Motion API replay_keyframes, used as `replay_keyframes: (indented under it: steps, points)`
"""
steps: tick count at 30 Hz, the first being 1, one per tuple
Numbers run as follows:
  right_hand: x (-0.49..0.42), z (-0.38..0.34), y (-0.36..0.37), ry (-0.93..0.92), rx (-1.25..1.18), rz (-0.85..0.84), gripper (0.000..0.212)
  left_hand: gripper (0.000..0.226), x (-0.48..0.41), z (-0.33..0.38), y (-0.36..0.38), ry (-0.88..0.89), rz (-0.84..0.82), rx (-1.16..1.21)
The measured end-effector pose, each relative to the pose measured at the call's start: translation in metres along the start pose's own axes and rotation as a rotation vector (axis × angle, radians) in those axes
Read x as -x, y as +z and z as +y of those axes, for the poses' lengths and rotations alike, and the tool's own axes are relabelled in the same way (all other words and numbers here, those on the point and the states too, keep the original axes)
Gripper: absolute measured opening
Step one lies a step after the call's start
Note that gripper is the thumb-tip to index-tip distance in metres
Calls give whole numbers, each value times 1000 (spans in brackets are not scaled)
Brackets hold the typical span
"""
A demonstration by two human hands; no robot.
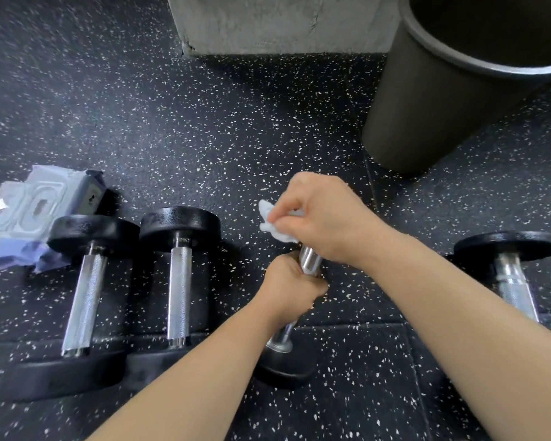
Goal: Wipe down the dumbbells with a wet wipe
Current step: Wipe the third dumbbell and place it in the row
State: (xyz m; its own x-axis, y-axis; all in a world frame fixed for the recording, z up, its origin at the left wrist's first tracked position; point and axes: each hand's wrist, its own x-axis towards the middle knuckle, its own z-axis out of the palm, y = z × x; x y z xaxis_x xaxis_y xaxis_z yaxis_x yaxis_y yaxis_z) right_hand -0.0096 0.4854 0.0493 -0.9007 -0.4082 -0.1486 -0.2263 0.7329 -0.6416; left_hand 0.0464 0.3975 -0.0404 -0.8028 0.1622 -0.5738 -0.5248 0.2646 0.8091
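Right hand (318,214): middle of the frame in the head view, fingers pinched around a scrunched white wet wipe (272,222) and pressing it onto the far end of the middle dumbbell (309,259). So it's grasping the wipe, not loose.
Left hand (288,286): just below the right one, clenched round the chrome bar. My guess is it's there to stop the thing rolling or twisting while the wipe rubs.
Middle dumbbell: near head sits on the speckled floor (204,138) at lower centre and the bar runs up-frame into the hands. The far head is hidden under the right hand and wipe.
Other dumbbells: leftmost dumbbell (85,300) and second dumbbell (178,288) lie side by side at left. The right-edge dumbbell (509,249) is partly behind the right forearm. No hand is on any of them.
Wipes pack (35,208): left edge, touching or just behind the leftmost dumbbell's far head. Probably parked there for easy reach. Can't tell if the flap is open.
Bin (442,100): upper right, black, open top, presumably for used wipes.
Progress: looks mid-wipe on this one. No way to tell which of the others are done.
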Motion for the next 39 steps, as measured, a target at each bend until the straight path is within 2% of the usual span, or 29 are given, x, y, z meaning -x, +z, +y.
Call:
replay_keyframes:
  steps: [2,5,8,12,16,19,24,27,28,30,33,36,39]
  points:
    - [-16,-2,4,52,42,-73,25,26,-1,0,1,-6,-9,3]
    - [-10,4,4,30,32,-47,40,29,1,-1,1,-3,-45,6]
    - [26,17,2,-142,43,81,18,18,0,-1,-3,12,-50,10]
    - [59,41,-3,-186,-49,207,17,21,-3,-1,-7,-18,-7,22]
    - [50,37,1,-202,-51,234,16,21,-3,-4,-7,-4,27,2]
    - [19,21,5,-174,-41,109,14,13,-4,-5,-6,0,56,42]
    - [-26,-1,7,17,51,-201,18,18,-3,-2,-5,-31,29,64]
    - [-20,-7,7,-3,128,-232,26,17,-1,-4,-6,-9,16,70]
    - [-12,-7,9,-68,221,-211,26,14,0,-4,-8,9,21,68]
    - [10,2,19,-261,357,-62,25,11,0,-3,-10,49,55,48]
    - [42,29,35,-416,268,243,46,15,-1,-3,-15,24,85,103]
    - [56,61,41,-401,219,421,48,19,-5,-5,-17,-63,68,114]
    - [59,83,40,-248,135,391,42,21,-8,-5,-16,-113,102,83]
